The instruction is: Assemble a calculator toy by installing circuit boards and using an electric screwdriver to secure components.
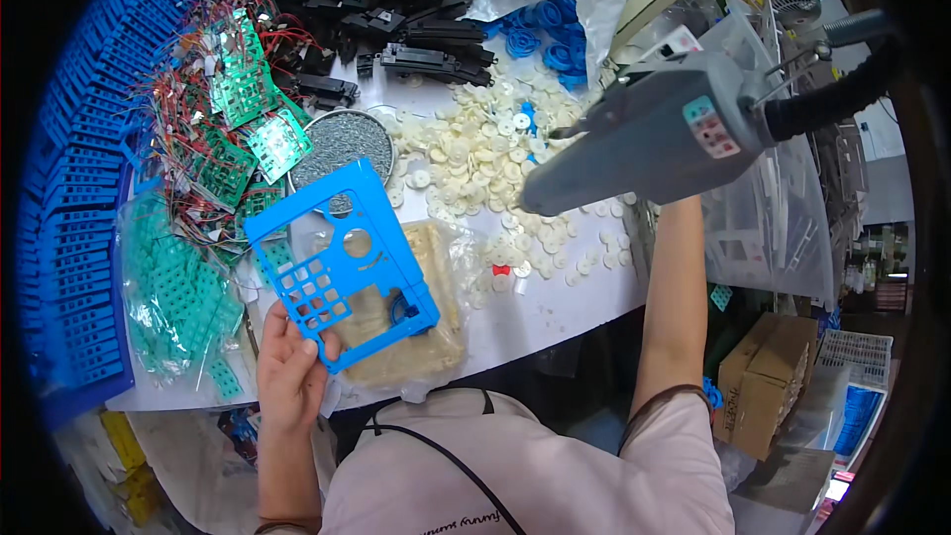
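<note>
My left hand [295, 362] grips the lower corner of a blue plastic panel [342, 263], thumb on top. The panel has a grid of square holes, round openings and a raised rim, and it is held tilted over a cushion-like tan pad [436, 307] in clear plastic. My right forearm [677, 307] reaches forward beneath a grey box-shaped device [654, 134], which hides the right hand and its fingers. Close to that device lies a heap of cream plastic discs [485, 149]. Behind the panel stands a round dish of small metal screws [342, 144].
Stacked blue panels [84, 228] line the left. Wired green circuit boards [233, 89] and bagged green keypads [178, 287] lie beside them. Black plastic parts [396, 0] and blue round pieces [555, 35] fill the back. A black corrugated hose [837, 89] meets the device. A cardboard box [768, 376] sits lower right.
</note>
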`<state>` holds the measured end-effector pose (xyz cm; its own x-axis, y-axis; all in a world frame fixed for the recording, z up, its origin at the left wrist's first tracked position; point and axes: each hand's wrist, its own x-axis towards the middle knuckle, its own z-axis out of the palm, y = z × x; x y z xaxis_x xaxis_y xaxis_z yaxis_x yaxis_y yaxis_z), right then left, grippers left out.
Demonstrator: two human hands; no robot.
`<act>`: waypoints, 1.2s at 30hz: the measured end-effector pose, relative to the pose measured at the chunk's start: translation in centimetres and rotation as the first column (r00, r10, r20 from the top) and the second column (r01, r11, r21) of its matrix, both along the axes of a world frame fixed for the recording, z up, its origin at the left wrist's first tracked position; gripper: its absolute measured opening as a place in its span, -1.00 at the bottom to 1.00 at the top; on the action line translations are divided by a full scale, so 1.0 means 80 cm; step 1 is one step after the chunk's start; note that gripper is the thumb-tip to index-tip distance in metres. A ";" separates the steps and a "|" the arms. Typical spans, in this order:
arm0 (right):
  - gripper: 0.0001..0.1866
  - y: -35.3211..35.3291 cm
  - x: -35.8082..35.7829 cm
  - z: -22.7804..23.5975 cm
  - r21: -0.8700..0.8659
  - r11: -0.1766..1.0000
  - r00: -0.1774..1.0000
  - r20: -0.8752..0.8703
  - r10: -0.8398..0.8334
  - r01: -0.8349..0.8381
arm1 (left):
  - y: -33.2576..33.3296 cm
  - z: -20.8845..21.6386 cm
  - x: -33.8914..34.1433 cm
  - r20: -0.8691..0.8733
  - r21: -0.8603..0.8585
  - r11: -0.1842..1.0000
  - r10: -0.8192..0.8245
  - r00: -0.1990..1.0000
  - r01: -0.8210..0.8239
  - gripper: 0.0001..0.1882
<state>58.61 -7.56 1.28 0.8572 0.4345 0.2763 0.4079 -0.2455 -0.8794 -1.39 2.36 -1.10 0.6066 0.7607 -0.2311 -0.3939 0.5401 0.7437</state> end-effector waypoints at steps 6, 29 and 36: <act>-0.54 -0.108 -0.170 0.045 0.552 0.829 0.893 -0.326 0.310 -0.086 | -0.007 -0.002 0.008 -0.030 -0.047 0.997 0.052 0.998 -0.053 -0.38; -0.18 0.009 -0.494 -0.008 0.470 0.639 0.172 -0.708 0.685 -0.609 | -0.039 0.005 -0.004 -0.359 0.195 0.981 0.058 0.931 0.014 -0.34; -0.12 0.014 -0.511 -0.002 0.546 0.581 0.125 -0.655 0.745 -0.604 | -0.025 0.021 0.005 -0.353 0.370 0.924 0.239 0.904 -0.100 -0.08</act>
<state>17.77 -6.43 1.10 0.0620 0.9816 -0.1804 -0.4931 -0.1271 -0.8606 -1.01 0.35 0.55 0.3768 0.9169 -0.1319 -0.1016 0.1825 0.9779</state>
